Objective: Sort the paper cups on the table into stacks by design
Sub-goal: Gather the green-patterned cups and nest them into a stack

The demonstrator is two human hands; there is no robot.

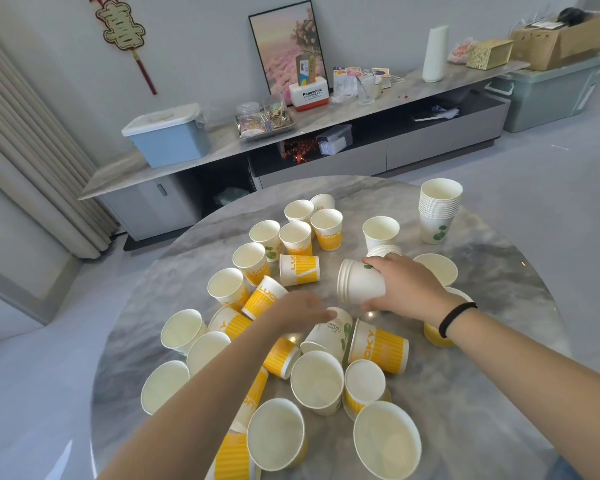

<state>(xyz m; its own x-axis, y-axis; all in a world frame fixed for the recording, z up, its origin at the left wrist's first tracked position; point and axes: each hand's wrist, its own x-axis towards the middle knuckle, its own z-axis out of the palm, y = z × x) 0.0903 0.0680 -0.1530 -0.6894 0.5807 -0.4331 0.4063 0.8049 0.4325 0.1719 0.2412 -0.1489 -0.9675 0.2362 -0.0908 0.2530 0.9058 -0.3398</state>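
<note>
Desk: the round grey marble-patterned desk (465, 393) carries all your loose paper cups.
Right hand: your right hand (400, 284) grips a short sideways stack of white green-leaf paper cups (361, 285), rims pointing left, held over the middle of the desk.
Left hand: your left hand (300, 311) reaches to a tipped white green-leaf paper cup (329, 336) near the desk's middle, fingers blurred; I cannot tell whether they close on it.
Tall stack: an upright stack of white green-leaf paper cups (439, 209) stands at the desk's far right edge.
Yellow cups: yellow striped "LUCKY" paper cups (378, 346), upright and toppled, are scattered over the desk's left and near parts.
</note>
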